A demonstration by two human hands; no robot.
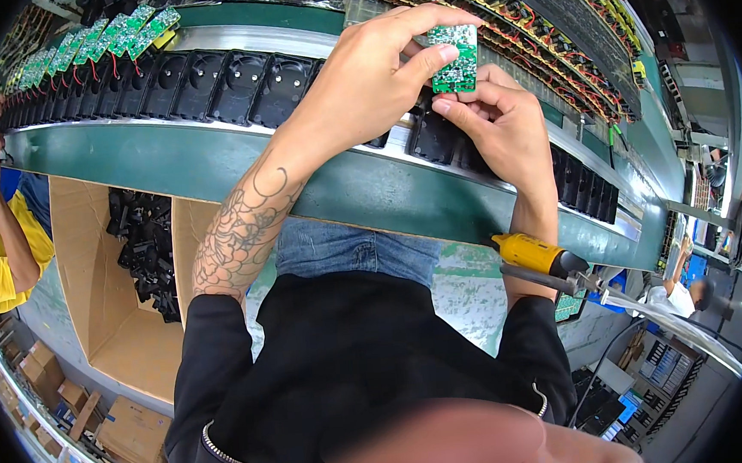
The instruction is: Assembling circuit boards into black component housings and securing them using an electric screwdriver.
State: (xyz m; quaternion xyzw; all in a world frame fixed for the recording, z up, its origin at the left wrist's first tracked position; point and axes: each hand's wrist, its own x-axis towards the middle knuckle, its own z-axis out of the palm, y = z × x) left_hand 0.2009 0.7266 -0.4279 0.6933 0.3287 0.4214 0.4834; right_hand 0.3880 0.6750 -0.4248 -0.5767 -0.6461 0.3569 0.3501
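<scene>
A small green circuit board (455,60) is held up above the row of black plastic housings (258,86). My left hand (377,72) reaches across from the left, its thumb on the board's face and its fingers behind and along the top edge. From below, my right hand (505,115) pinches near the board's lower edge with thumb and forefinger; whether a wire or part sits there is too small to tell. Beneath my hands, an open black housing (435,138) lies in the line, partly covered by them.
Several green boards (125,35) with red wires stand on the housings at left. Racks of wired boards (530,40) lie beyond my hands. A yellow tool (527,253) hangs by my right forearm. A cardboard box (129,343) holds black parts. A co-worker in yellow (6,248) works at far left.
</scene>
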